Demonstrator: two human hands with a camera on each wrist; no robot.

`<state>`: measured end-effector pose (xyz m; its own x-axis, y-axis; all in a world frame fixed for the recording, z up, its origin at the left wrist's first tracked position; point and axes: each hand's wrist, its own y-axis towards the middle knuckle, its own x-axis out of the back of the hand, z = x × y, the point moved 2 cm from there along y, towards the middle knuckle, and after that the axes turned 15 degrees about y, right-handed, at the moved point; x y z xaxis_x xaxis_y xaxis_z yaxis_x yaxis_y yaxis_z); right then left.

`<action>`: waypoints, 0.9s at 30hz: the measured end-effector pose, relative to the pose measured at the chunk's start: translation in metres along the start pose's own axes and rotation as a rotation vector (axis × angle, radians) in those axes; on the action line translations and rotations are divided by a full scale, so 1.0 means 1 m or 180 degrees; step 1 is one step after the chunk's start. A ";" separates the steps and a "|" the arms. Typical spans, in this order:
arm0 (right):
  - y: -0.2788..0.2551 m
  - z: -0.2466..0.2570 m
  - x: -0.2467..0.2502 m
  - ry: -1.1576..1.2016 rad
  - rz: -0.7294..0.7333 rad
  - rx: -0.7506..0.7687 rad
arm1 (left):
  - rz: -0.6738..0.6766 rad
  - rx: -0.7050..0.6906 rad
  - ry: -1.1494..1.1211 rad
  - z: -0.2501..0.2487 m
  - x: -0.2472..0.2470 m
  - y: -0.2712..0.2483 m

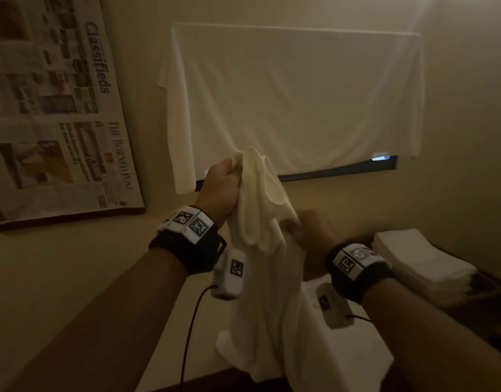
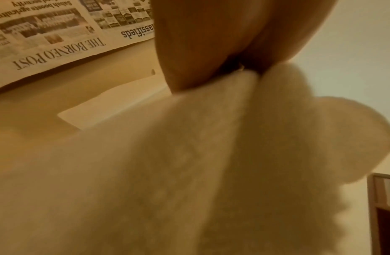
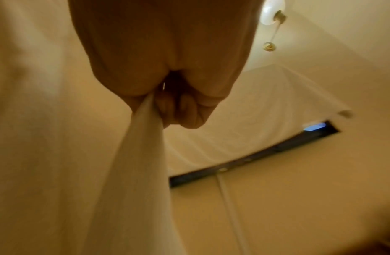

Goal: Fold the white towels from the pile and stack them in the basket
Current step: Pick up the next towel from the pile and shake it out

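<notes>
Both hands hold one white towel (image 1: 260, 250) up in front of a cream wall.

The towel is soft, fuzzy terry, bunched into loose vertical folds; its lower part drapes onto more white cloth (image 1: 351, 346) below — the surface under that is too dark to identify. The left hand (image 1: 221, 188) is fisted around a gathered top edge. The right hand (image 1: 311, 227), lower and blurred, pinches a fold between curled fingers (image 3: 185, 110) and thumb. A stack of folded white towels (image 1: 419, 261) sits at right; its container is hidden. A sheet (image 1: 294, 100) and a newspaper (image 1: 54, 108) hang on the wall.
</notes>
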<state>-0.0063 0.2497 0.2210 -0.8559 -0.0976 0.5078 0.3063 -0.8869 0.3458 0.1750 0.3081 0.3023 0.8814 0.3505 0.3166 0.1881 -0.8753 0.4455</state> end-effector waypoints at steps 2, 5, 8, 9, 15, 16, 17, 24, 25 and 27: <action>-0.015 -0.035 0.005 0.0045 -0.0125 -0.0480 | 0.0007 -0.0033 -0.0131 -0.008 0.011 -0.003; -0.027 -0.074 0.022 0.0499 -0.0603 -0.0940 | 0.0232 -0.0137 -0.0119 -0.014 0.023 -0.010; -0.018 -0.058 0.032 0.0906 -0.0978 -0.0819 | 0.0507 -0.0046 -0.0123 -0.009 0.027 -0.020; -0.012 -0.041 0.035 0.0979 -0.1107 -0.0632 | 0.0579 0.0020 -0.0141 -0.006 0.027 -0.024; 0.010 0.079 0.036 0.0617 -0.0943 0.0976 | 0.0822 0.0083 -0.0514 0.009 0.014 -0.036; 0.012 0.089 0.032 0.0496 -0.0745 0.1134 | 0.0779 0.0105 -0.0661 0.010 0.012 -0.036; 0.014 0.096 0.029 0.0400 -0.0573 0.1210 | 0.0752 0.0124 -0.0792 0.010 0.008 -0.036; 0.009 0.068 0.043 0.0520 -0.0244 0.1119 | 0.0309 0.0165 -0.0770 -0.003 -0.022 -0.025; 0.005 0.056 0.045 0.0493 -0.0190 0.1024 | 0.0272 0.0160 -0.0682 -0.006 -0.028 -0.022; -0.004 0.030 0.048 0.0451 -0.0144 0.0870 | 0.0274 0.0156 -0.0500 -0.012 -0.042 -0.016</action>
<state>-0.0360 0.2621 0.2679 -0.9150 -0.1398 0.3785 0.3507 -0.7395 0.5746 0.1294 0.3113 0.2919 0.9512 0.2207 0.2156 0.1265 -0.9163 0.3799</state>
